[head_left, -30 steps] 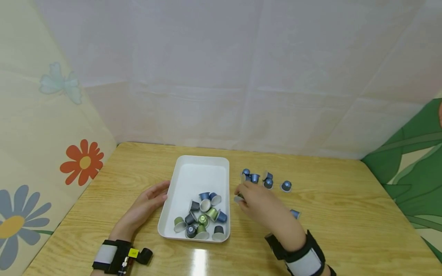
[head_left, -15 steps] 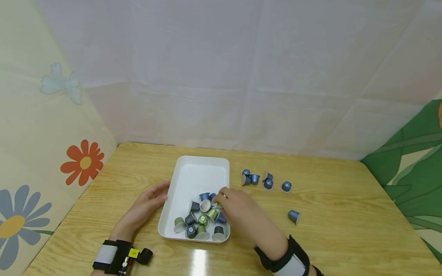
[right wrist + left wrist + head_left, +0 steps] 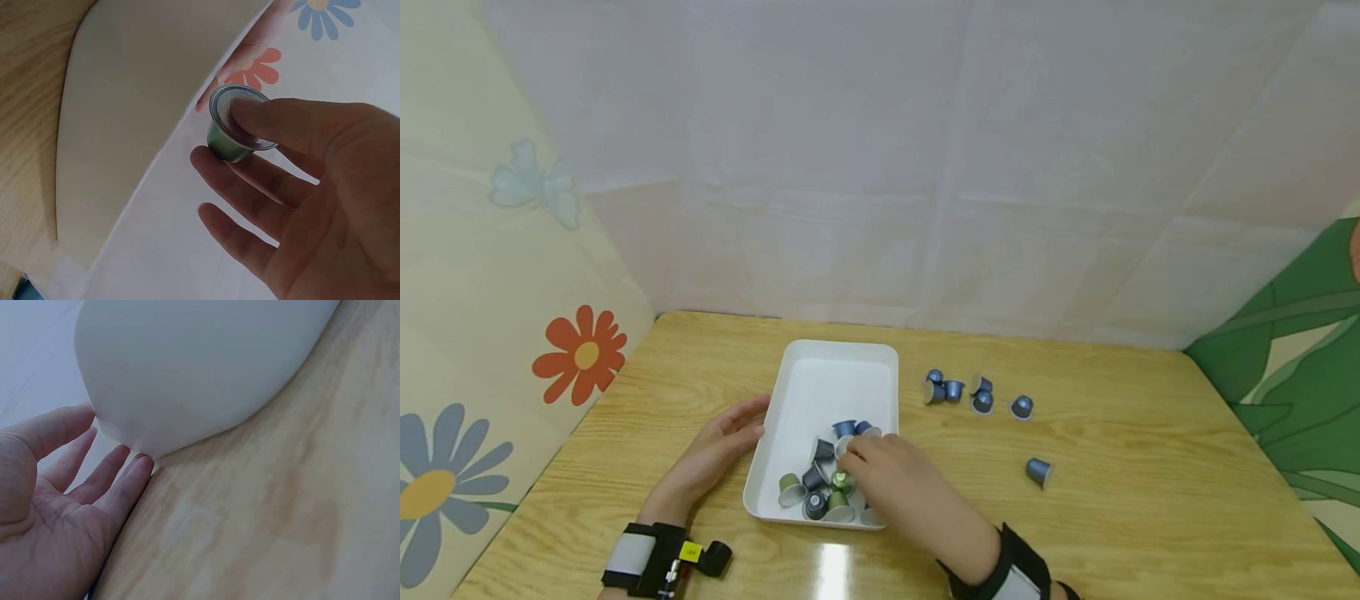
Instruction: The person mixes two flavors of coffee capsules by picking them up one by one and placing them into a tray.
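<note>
A white tray (image 3: pixel 838 379) holds several coffee capsules in blue, dark grey and green, gathered in its near half. My left hand (image 3: pixel 718 450) rests beside the tray's left side, and in the left wrist view its extended fingertips (image 3: pixel 142 464) touch the tray wall. Over the tray's near right part, my right hand (image 3: pixel 902 487) pinches a green coffee capsule (image 3: pixel 226 142) between thumb and fingers, its silvery lid facing the thumb. That hand covers some capsules in the head view. A green capsule (image 3: pixel 791 489) lies at the tray's near left.
Right of the tray, blue capsules (image 3: pixel 953 389) lie in a loose group on the wooden table (image 3: pixel 1120 467). Another blue capsule (image 3: pixel 1022 407) stands a little apart, and a single grey-blue capsule (image 3: pixel 1038 471) lies nearer. A pale cloth (image 3: pixel 925 167) hangs behind the table.
My right hand has moved left from the table beside the tray to above the capsules in it, carrying the green coffee capsule. The left hand and tray have stayed put.
</note>
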Demonstrator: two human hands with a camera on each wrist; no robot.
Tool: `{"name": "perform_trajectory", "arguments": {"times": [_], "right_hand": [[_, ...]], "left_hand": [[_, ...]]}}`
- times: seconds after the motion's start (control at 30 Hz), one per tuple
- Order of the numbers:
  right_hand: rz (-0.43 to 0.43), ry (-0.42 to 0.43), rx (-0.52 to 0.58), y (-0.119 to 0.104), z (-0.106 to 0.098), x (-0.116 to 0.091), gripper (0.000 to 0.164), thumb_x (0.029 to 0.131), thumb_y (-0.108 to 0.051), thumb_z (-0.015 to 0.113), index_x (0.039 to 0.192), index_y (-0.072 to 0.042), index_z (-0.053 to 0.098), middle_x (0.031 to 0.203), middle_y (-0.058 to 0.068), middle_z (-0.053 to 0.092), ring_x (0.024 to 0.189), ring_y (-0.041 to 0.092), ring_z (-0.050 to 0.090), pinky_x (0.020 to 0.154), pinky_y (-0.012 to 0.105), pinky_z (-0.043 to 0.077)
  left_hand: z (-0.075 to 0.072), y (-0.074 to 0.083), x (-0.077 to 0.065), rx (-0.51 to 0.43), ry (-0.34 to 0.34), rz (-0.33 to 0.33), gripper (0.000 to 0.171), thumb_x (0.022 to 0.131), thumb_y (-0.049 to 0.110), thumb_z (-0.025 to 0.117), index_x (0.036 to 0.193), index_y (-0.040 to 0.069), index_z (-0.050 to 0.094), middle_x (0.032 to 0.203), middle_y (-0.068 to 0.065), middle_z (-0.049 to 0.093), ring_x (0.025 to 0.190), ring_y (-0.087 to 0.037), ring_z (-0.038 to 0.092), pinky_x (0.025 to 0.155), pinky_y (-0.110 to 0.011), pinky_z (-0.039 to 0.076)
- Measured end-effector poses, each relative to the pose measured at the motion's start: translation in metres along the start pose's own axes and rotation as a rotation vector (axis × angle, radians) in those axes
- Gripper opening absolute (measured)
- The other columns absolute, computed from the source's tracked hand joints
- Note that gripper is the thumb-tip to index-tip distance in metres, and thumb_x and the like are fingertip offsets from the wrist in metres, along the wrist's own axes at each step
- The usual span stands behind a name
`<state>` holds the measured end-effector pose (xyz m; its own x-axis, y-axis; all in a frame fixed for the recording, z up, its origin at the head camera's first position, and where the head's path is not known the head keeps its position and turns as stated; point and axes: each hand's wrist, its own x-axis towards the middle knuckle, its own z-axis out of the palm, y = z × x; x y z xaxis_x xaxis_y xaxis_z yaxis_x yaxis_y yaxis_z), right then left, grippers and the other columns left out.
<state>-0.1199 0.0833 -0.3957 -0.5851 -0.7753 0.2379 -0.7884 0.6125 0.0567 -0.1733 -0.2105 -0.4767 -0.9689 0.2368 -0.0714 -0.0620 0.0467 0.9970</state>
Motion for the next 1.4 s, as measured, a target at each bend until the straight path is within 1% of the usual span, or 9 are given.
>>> {"name": "perform_trajectory", "arguments": {"times": [0.07, 0.27, 0.43, 0.63, 0.93, 1.17, 1.4], "right_hand": [[-0.007, 0.000, 0.002, -0.001, 0.002, 0.000, 0.025, 0.084, -0.003, 0.074, 0.106, -0.015, 0.070, 0.105, -0.002, 0.064, 0.094, 0.011, 0.061, 0.081, 0.027, 0.052], [-0.030, 0.027, -0.014, -0.005, 0.008, 0.001, 0.020, 0.084, -0.008, 0.076, 0.102, -0.016, 0.072, 0.096, -0.004, 0.064, 0.083, 0.008, 0.059, 0.073, 0.022, 0.050], [-0.031, 0.021, -0.021, -0.007, 0.011, 0.001, 0.019, 0.084, -0.009, 0.075, 0.101, -0.016, 0.072, 0.095, -0.005, 0.065, 0.081, 0.008, 0.059, 0.069, 0.020, 0.047], [-0.030, 0.008, -0.027, -0.007, 0.013, 0.001, 0.019, 0.084, -0.009, 0.075, 0.101, -0.016, 0.072, 0.095, -0.005, 0.065, 0.081, 0.008, 0.059, 0.069, 0.021, 0.048], [-0.028, 0.047, -0.087, -0.006, 0.019, 0.001, 0.023, 0.079, -0.007, 0.078, 0.099, -0.014, 0.071, 0.093, -0.002, 0.064, 0.083, 0.011, 0.059, 0.069, 0.023, 0.047], [-0.034, 0.065, -0.127, -0.005, 0.021, 0.000, 0.021, 0.078, -0.007, 0.078, 0.095, -0.014, 0.069, 0.090, -0.003, 0.061, 0.078, 0.011, 0.057, 0.068, 0.023, 0.046], [-0.030, 0.056, -0.136, -0.005, 0.022, 0.001, 0.021, 0.079, -0.007, 0.078, 0.096, -0.014, 0.069, 0.090, -0.003, 0.062, 0.079, 0.011, 0.058, 0.069, 0.024, 0.047]], "left_hand": [[0.000, 0.000, 0.000, 0.000, -0.001, -0.002, 0.061, 0.097, 0.019, 0.064, 0.150, 0.002, 0.037, 0.155, -0.016, 0.037, 0.141, -0.030, 0.034, 0.100, -0.018, 0.041], [0.000, 0.001, 0.000, 0.012, -0.003, -0.004, 0.062, 0.097, 0.021, 0.064, 0.150, 0.003, 0.037, 0.155, -0.015, 0.036, 0.142, -0.029, 0.034, 0.099, -0.017, 0.041], [0.000, 0.001, 0.000, 0.000, -0.005, -0.001, 0.061, 0.098, 0.020, 0.064, 0.150, 0.002, 0.037, 0.155, -0.016, 0.037, 0.141, -0.029, 0.034, 0.100, -0.018, 0.041], [0.000, 0.001, 0.000, 0.000, -0.006, 0.000, 0.062, 0.098, 0.020, 0.064, 0.150, 0.002, 0.037, 0.155, -0.016, 0.037, 0.141, -0.029, 0.034, 0.100, -0.018, 0.041], [0.000, 0.000, 0.000, 0.002, -0.007, 0.000, 0.063, 0.097, 0.021, 0.065, 0.150, 0.002, 0.036, 0.155, -0.016, 0.035, 0.142, -0.029, 0.034, 0.099, -0.018, 0.041], [-0.001, 0.000, 0.001, 0.002, -0.013, -0.001, 0.063, 0.097, 0.021, 0.064, 0.151, 0.002, 0.036, 0.156, -0.016, 0.035, 0.142, -0.029, 0.033, 0.099, -0.017, 0.042], [0.000, 0.002, 0.000, -0.003, -0.013, 0.002, 0.062, 0.098, 0.020, 0.064, 0.150, 0.002, 0.036, 0.155, -0.016, 0.036, 0.142, -0.029, 0.034, 0.099, -0.018, 0.042]]}}
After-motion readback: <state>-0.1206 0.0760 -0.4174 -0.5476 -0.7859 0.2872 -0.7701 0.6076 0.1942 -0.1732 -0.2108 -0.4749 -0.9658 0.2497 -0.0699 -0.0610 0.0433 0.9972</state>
